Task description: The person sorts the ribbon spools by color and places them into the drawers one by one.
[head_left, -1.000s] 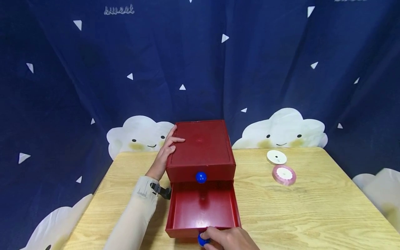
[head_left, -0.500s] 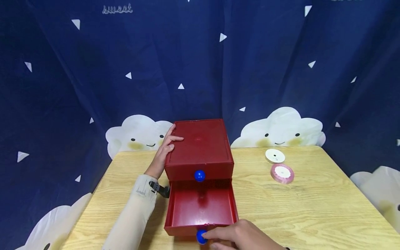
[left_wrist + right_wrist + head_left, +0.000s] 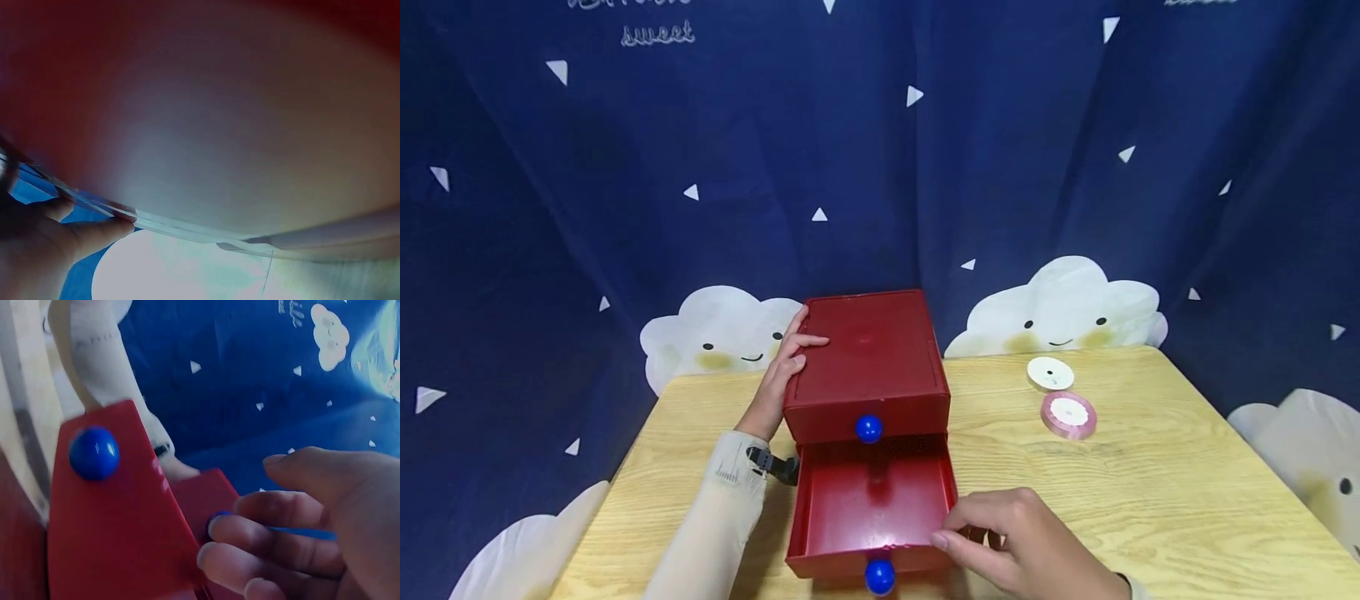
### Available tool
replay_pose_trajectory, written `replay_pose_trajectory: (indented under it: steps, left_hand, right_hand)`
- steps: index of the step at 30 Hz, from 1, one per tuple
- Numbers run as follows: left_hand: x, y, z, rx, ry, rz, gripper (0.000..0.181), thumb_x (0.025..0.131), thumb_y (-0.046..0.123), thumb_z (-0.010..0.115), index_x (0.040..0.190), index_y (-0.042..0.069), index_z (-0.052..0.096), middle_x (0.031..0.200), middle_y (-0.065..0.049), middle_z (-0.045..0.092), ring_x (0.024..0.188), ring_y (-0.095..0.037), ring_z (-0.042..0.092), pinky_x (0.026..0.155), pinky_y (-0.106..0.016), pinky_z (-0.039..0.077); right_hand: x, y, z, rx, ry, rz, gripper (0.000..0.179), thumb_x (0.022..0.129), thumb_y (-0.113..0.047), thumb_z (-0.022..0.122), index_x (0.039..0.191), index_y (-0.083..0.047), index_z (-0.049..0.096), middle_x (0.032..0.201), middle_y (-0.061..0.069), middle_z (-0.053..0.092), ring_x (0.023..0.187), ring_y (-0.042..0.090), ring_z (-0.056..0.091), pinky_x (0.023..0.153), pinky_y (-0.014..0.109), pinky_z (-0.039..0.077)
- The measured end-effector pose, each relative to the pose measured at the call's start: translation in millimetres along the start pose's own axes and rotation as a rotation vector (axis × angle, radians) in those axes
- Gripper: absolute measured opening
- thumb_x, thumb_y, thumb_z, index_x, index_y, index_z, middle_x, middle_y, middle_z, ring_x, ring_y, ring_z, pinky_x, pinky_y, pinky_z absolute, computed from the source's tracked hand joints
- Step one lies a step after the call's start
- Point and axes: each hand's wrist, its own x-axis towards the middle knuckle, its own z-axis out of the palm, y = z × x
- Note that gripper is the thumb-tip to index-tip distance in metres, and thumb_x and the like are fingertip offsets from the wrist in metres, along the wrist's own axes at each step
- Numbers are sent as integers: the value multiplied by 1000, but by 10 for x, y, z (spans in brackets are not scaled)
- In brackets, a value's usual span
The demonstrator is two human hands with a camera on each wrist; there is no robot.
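The bottom drawer [image 3: 835, 564] looks ready; your spread left hand [image 3: 778, 375] steadies the red box [image 3: 865, 354], your loose, empty right hand [image 3: 1026, 537] probably must reach next.

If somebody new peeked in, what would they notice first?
Probably the bright red box on the table, with its lower drawer standing open below a shiny blue knob. A left hand rests against the box's left side, and a right hand is near the drawer's right front corner. Behind, smiling white clouds show on the dark blue curtain.

Head view forward-down over drawer unit [image 3: 868, 346]; left-wrist view very close; right-wrist view near, sharing blue knobs [image 3: 94, 454] with head.
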Motion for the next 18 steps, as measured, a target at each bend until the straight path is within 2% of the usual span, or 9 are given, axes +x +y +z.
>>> replay_pose_trajectory:
  steps: [3,5,11,14,18]
  left_hand:
    - [-2,-38,2,-5,-2,6,40,88,11,29,121,-1,48,151,1,3,137,-17,3,103,-48,14]
    - [3,-70,3,-6,-1,10,40,88,11,30,121,0,49,151,2,4,136,-15,3,103,-48,13]
    - [18,-141,16,-16,1,7,41,87,17,32,122,3,49,151,3,4,136,-14,4,102,-45,17]
    - [8,-101,32,-13,-10,-5,42,88,17,31,124,2,48,151,2,3,136,-18,4,101,-44,20]
    - [5,-25,15,-12,-9,5,42,87,13,29,122,-2,47,151,0,2,137,-19,3,102,-47,18]
  right_hand:
    - [-8,104,-47,-73,100,-40,10,80,-21,67,81,-30,63,69,-23,56,54,-7,45,49,8,38]
    - [-12,178,-86,-128,150,-39,12,80,-20,67,79,-31,61,67,-24,54,53,-7,44,48,8,36]
    - [-31,450,-190,-246,214,75,8,82,-24,65,80,-30,59,68,-22,55,55,-5,47,48,10,37]
    - [-37,617,-217,-261,243,129,6,82,-26,65,83,-29,60,72,-21,57,58,-3,50,49,14,41]
    - [-2,845,-247,-286,317,175,7,80,-25,66,86,-25,62,78,-18,60,63,0,54,51,20,45]
